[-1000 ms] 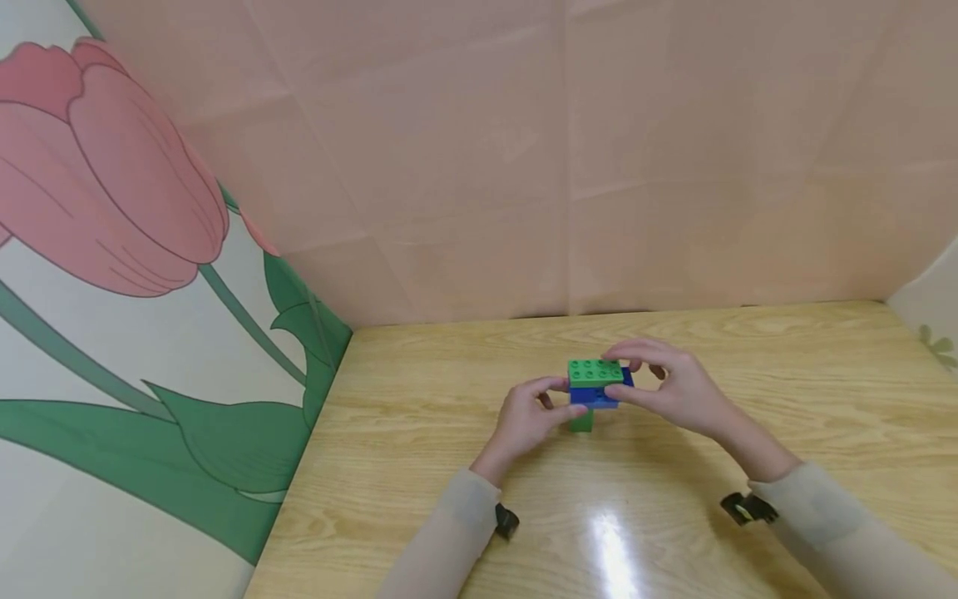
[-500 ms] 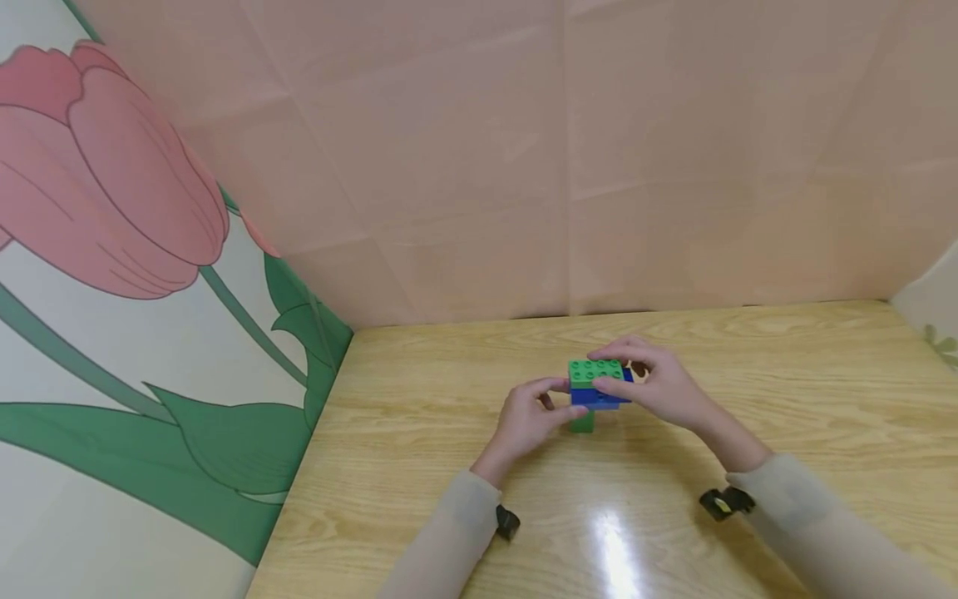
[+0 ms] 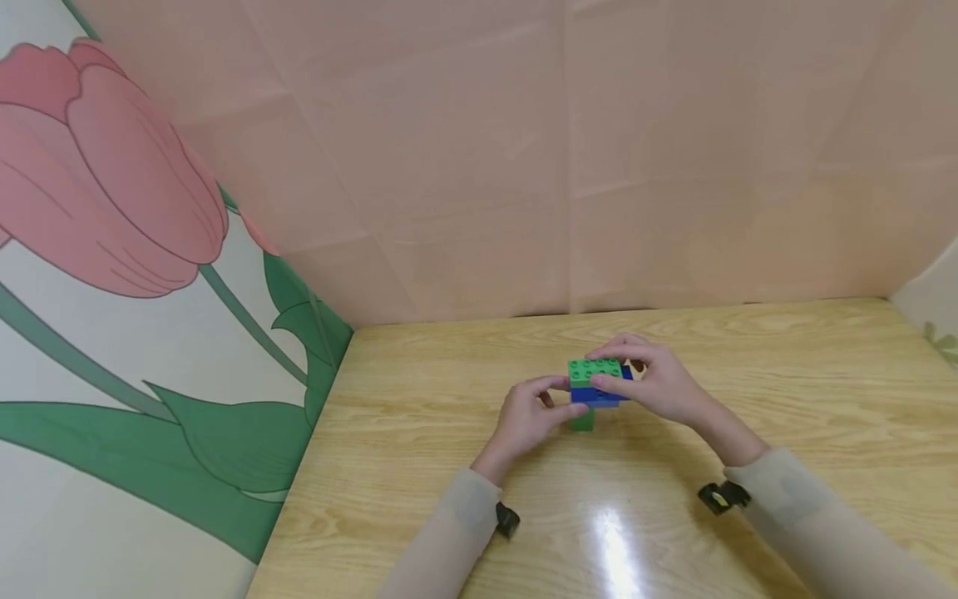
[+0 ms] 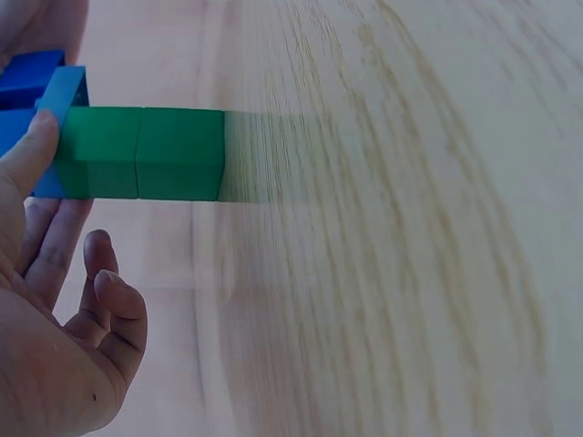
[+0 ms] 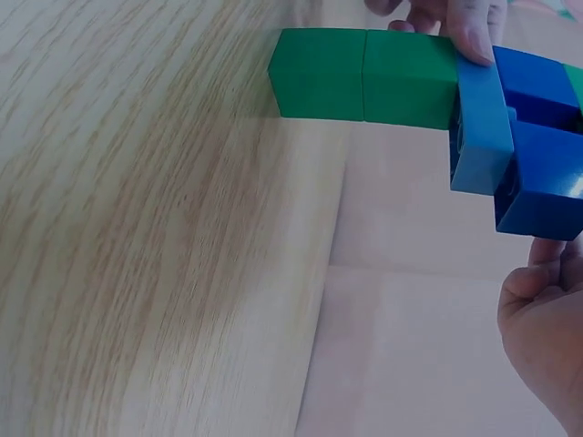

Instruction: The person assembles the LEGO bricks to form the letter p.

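Note:
A stack of toy building bricks stands upright on the wooden table (image 3: 419,466). Its foot is two green bricks (image 5: 364,75), one on the other. Above these lie a thin light-blue brick (image 5: 485,137) and two dark-blue bricks (image 5: 547,173), which jut out to the right. A studded bright-green brick (image 3: 587,372) tops the stack. My left hand (image 3: 527,420) pinches the stack at the blue layers, thumb on the light-blue brick. My right hand (image 3: 666,383) grips the top green brick from the right, thumb in front and fingers behind; some fingertips are hidden.
A pink sheet (image 3: 464,166) hangs behind the table's back edge. To the left is a panel with a large printed tulip (image 3: 135,183). Dark wrist cameras sit at the left sleeve (image 3: 506,522) and right sleeve (image 3: 723,497).
My right hand has moved a little left, its thumb and fingers now farther along the top green brick. The left hand and the stack have stayed in place.

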A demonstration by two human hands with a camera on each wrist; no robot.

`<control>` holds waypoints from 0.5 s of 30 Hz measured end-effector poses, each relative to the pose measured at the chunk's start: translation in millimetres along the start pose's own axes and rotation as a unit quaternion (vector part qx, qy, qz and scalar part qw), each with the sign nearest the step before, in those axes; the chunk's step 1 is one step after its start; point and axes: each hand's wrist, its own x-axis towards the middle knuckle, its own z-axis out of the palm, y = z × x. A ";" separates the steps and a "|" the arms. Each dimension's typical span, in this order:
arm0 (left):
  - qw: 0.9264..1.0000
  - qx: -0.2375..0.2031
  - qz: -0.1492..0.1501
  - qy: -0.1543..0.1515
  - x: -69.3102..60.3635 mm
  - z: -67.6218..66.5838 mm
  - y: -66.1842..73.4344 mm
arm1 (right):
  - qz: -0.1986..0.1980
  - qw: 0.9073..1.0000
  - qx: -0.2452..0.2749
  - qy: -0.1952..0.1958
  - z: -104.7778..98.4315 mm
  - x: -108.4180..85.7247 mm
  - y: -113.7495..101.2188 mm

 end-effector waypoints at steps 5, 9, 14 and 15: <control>1.000 0.001 0.001 -0.004 0.2 1.5 -0.2 | -0.001 1.000 0.002 0.004 -0.2 -1.9 3.1; 1.000 0.003 -0.002 -0.004 0.3 1.8 0.3 | 0.004 1.000 -0.007 0.008 -0.1 -2.9 2.9; 1.000 0.006 -0.008 0.001 -0.5 0.6 2.9 | 0.005 1.000 -0.023 -0.003 -0.9 -4.0 2.0; 1.000 0.006 -0.008 0.001 -0.6 0.4 3.4 | 0.002 1.000 -0.028 -0.002 -1.5 -5.3 2.2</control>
